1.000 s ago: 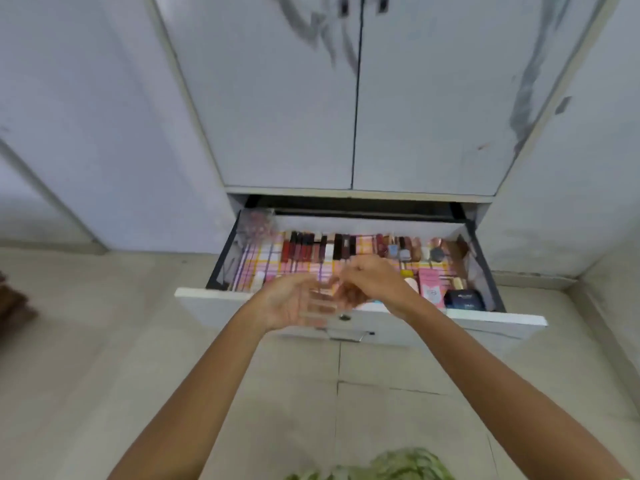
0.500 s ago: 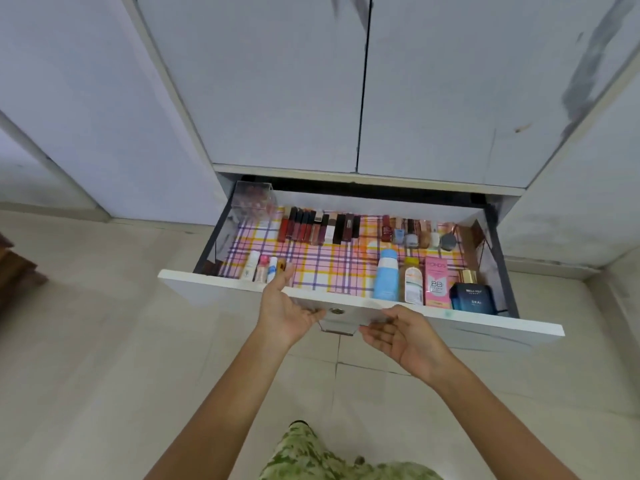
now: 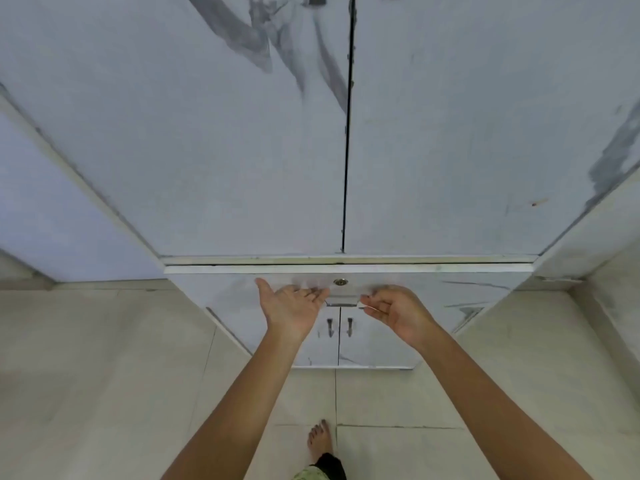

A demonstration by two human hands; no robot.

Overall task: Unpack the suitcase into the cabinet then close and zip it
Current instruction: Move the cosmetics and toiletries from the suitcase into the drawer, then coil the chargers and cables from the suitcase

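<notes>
Drawer (image 3: 450,289) of the cabinet (image 3: 207,150) is sitting pushed in, its white marbled front nearly flush under the two tall upper doors (image 3: 450,133). Suitcase isn't showing anywhere in view.

L hand (image 3: 291,306) is spread wide, palm up, thumb out to the left, fingertips (image 3: 317,292) pressing on the drawer front just left of the lock (image 3: 340,282). It's holding nothing.

R hand (image 3: 394,308) is half-curled, narrow, fingers bent in toward the metal handle (image 3: 341,303) at the drawer's middle; can't tell whether it's touching the handle or gripping anything, there's only a thin pale streak by the fingertips.

Below the drawer, two small lower doors (image 3: 374,344) w/ a pair of short handles are meeting at a centre seam. Floor (image 3: 104,375) is pale tile. A bare foot (image 3: 320,441) is standing on it btwn the forearms, w/ a bit of green patterned cloth at the bottom edge.
</notes>
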